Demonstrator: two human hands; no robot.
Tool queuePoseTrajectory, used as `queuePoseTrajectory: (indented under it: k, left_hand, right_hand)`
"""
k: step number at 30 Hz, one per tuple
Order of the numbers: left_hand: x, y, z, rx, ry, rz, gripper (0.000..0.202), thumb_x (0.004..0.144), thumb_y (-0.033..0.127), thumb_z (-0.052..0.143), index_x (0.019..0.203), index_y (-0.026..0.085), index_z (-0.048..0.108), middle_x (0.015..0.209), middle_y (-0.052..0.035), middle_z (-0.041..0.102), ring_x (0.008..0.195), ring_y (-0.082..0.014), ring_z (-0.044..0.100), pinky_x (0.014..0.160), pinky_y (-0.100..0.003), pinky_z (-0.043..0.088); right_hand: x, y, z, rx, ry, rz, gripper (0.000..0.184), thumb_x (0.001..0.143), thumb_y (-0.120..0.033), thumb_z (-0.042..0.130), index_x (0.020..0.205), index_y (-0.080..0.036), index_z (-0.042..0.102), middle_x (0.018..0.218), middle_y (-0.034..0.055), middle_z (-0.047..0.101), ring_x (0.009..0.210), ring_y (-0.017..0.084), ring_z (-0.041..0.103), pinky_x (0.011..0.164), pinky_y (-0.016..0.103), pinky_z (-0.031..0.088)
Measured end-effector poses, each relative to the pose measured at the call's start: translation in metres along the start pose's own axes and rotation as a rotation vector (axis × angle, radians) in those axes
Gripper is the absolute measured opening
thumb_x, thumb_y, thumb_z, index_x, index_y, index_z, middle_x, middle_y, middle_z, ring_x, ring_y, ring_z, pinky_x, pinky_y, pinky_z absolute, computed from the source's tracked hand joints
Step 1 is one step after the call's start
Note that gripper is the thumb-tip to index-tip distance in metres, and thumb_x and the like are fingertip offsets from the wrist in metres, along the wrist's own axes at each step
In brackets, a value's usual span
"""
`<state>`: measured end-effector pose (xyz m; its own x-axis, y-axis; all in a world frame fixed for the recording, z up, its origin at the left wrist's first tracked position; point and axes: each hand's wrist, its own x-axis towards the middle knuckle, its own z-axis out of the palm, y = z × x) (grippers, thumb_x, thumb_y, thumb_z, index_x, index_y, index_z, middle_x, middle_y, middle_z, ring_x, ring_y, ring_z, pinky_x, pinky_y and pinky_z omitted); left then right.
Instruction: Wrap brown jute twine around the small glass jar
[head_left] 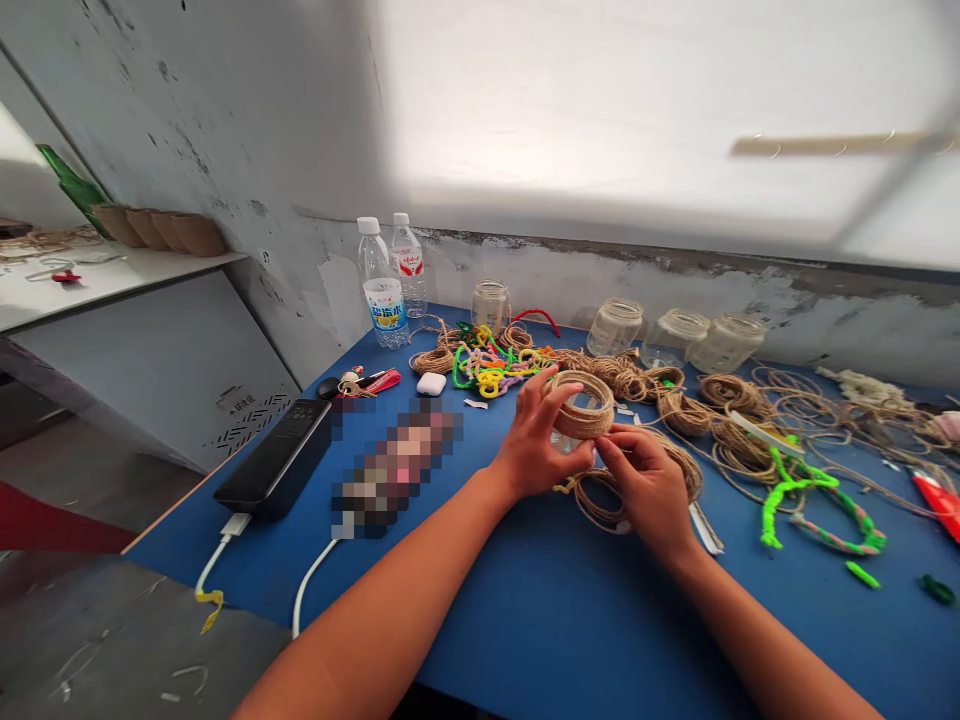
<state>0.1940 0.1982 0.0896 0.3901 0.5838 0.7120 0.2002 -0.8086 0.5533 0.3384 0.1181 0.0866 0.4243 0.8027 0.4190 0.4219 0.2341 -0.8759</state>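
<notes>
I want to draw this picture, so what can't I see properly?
In the head view:
Lower part of the twine-wrapped glass jar: behind the left hand.
Whether the right hand pinches loose twine: too small to tell.
Pixelated object by the white cable: masked by blocks.
Red-and-white object: cut off by the right edge.

Near the grey wall I see two clear plastic bottles. One has a blue label, the other a red label. Some keys lie near a small white case. A black device is joined to a white cable. On another table, a green bottle is beside brown pots.
</notes>
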Motion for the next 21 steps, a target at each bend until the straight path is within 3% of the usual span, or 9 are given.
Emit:
queuePoseTrajectory:
  k: [5,21]
  left_hand:
    - [0.0021,0.0053,-0.0008,0.090,0.029,0.121,0.052,0.074,0.029,0.068,0.122,0.026,0.047,0.140,-0.0098,0.037,0.136,-0.0261,0.037,0.116,-0.046,0.035]
    - [0.0004,0.0061,0.0014,0.039,0.016,0.094,0.044,0.074,0.022,0.066,0.113,0.023,0.045,0.143,-0.0118,0.032,0.140,-0.0276,0.034,0.116,-0.047,0.037]
  right_hand:
    - [0.0002,0.0016,0.0003,-0.007,-0.005,-0.013,0.032,0.078,-0.050,0.068,0.082,-0.019,0.070,0.099,0.0078,0.065,0.095,0.021,0.060,0.079,0.033,0.050]
    - [-0.0012,-0.0017,0.0016,-0.027,0.006,-0.046,0.030,0.079,-0.049,0.067,0.080,-0.019,0.070,0.097,0.0077,0.065,0.095,0.021,0.060,0.081,0.034,0.050]
